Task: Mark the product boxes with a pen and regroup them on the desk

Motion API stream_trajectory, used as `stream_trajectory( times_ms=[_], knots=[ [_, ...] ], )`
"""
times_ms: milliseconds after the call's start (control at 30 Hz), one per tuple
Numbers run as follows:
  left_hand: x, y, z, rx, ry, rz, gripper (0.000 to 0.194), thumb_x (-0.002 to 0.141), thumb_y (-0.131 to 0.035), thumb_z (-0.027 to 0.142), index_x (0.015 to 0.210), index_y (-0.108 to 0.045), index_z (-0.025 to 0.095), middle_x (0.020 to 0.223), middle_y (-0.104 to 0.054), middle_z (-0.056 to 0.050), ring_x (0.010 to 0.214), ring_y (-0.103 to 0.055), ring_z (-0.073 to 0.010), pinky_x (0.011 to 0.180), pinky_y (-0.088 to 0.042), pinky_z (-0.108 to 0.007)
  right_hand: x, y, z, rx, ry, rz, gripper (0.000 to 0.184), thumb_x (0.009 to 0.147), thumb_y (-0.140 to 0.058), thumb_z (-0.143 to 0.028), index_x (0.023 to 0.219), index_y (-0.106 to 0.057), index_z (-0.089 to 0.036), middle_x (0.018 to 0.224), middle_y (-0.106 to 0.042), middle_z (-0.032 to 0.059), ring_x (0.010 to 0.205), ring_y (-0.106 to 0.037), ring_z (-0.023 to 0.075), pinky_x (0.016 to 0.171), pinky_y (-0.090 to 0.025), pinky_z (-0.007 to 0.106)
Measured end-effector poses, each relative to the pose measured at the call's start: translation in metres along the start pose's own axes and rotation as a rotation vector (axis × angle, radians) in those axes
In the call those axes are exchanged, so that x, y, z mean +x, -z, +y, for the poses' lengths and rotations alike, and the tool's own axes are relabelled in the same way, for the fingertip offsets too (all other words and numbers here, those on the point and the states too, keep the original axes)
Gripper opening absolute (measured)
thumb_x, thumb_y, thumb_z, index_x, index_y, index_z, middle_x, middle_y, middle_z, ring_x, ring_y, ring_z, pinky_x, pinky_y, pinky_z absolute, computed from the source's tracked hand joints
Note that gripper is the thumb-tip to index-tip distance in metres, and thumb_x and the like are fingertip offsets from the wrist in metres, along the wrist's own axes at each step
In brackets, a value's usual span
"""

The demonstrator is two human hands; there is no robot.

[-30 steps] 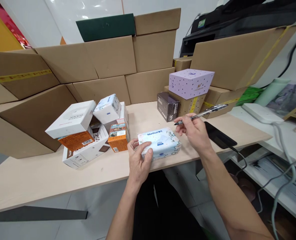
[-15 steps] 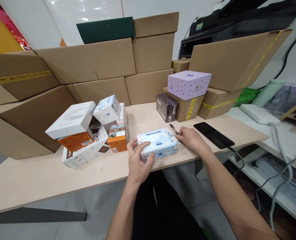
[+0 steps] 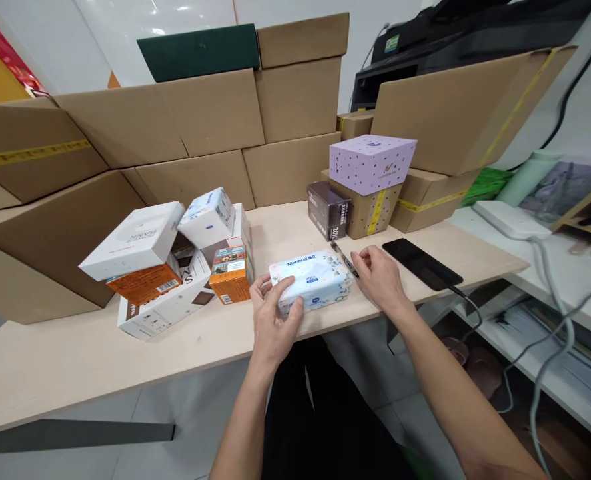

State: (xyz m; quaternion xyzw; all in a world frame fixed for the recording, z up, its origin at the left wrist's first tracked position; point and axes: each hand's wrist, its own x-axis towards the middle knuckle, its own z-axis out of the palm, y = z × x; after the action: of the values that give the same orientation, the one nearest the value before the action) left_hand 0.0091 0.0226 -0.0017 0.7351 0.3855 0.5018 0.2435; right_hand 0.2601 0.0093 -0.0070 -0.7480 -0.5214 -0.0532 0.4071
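My left hand [image 3: 274, 319] grips the left end of a pale blue, flower-printed tissue pack [image 3: 311, 280] that lies flat near the table's front edge. Its index finger rests on the top and its thumb presses the front side. A dark pen [image 3: 344, 259] lies on the table along the pack's right end. Just right of the pen is my right hand [image 3: 381, 279], fingers loosely curled together with nothing seen in them. Close to my left hand stands an orange box [image 3: 232, 275]. A black phone [image 3: 422, 264] with a cable plugged in lies to the right of my right hand.
At left, a white power bank box [image 3: 134, 240], a second tissue pack [image 3: 208, 217] and other boxes are piled unevenly. Behind stand large cardboard cartons [image 3: 215, 120]. A dark box [image 3: 328, 211] and a purple box [image 3: 372, 165] on a carton stand at back right.
My right hand has drawn slightly away from the pen, which now lies fully in sight beside the tissue pack. My left hand stays on the pack. The view has shifted a little.
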Motion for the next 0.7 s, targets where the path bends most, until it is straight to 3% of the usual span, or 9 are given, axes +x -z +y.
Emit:
stream_trajectory(
  times_ms=[133,233,300,367,500,600,700],
  knots=[
    [0.000,0.000,-0.001,0.008,0.008,-0.006,0.033,0.086,-0.066,0.028,0.118,-0.068,0.029,0.131,-0.038,-0.008,0.134,-0.040,-0.0257,0.114,-0.038,-0.046,-0.012,0.018,0.008,-0.213,0.060,0.075,0.034,0.094,-0.048,-0.044,0.104,-0.062,-0.014,0.101,-0.064,0.0161,0.092,-0.058,0.0274,0.079,-0.044,0.037],
    [0.000,0.000,0.000,0.013,0.011,-0.008,0.033,0.086,-0.067,0.029,0.118,-0.068,0.029,0.131,-0.038,-0.008,0.134,-0.041,-0.0258,0.114,-0.039,-0.045,-0.013,0.046,0.029,-0.504,-0.035,0.077,0.055,0.088,-0.057,-0.052,0.122,-0.057,-0.009,0.118,-0.060,0.0252,0.107,-0.053,0.0375,0.081,-0.043,0.045],
    [0.000,0.000,0.000,0.019,0.013,-0.007,0.033,0.085,-0.067,0.028,0.118,-0.068,0.029,0.131,-0.039,-0.008,0.135,-0.040,-0.0262,0.113,-0.039,-0.045,-0.006,0.066,0.048,-0.592,-0.153,0.014,0.071,0.082,-0.062,-0.062,0.124,-0.055,-0.006,0.122,-0.057,0.0315,0.109,-0.052,0.0435,0.078,-0.042,0.048],
    [0.000,0.000,0.001,0.020,0.010,-0.003,0.033,0.085,-0.067,0.028,0.118,-0.068,0.029,0.131,-0.039,-0.009,0.135,-0.040,-0.0263,0.113,-0.039,-0.046,0.003,0.081,0.066,-0.584,-0.256,-0.137,0.078,0.077,-0.063,-0.069,0.120,-0.058,-0.004,0.117,-0.059,0.0350,0.106,-0.054,0.0454,0.075,-0.041,0.047],
    [0.001,0.000,0.001,0.010,0.005,0.000,0.032,0.085,-0.067,0.028,0.117,-0.069,0.028,0.129,-0.040,-0.009,0.135,-0.040,-0.0260,0.113,-0.039,-0.045,0.020,0.092,0.086,-0.520,-0.317,-0.432,0.071,0.079,-0.059,-0.068,0.117,-0.060,-0.008,0.107,-0.067,0.0272,0.100,-0.062,0.0389,0.077,-0.042,0.042],
    [0.001,0.000,0.001,0.011,0.002,-0.004,0.031,0.085,-0.067,0.028,0.117,-0.069,0.029,0.130,-0.040,-0.008,0.136,-0.039,-0.0257,0.114,-0.038,-0.045,0.023,0.089,0.087,-0.518,-0.323,-0.432,0.068,0.081,-0.058,-0.064,0.123,-0.056,-0.012,0.111,-0.068,0.0225,0.105,-0.063,0.0371,0.079,-0.044,0.039],
    [0.001,0.001,0.001,0.014,0.009,-0.010,0.032,0.086,-0.066,0.029,0.118,-0.068,0.029,0.130,-0.039,-0.009,0.136,-0.039,-0.0255,0.114,-0.038,-0.045,0.021,0.085,0.082,-0.533,-0.291,-0.387,0.071,0.081,-0.060,-0.057,0.131,-0.051,-0.008,0.111,-0.068,0.0235,0.104,-0.064,0.0388,0.079,-0.045,0.041]
  ],
)
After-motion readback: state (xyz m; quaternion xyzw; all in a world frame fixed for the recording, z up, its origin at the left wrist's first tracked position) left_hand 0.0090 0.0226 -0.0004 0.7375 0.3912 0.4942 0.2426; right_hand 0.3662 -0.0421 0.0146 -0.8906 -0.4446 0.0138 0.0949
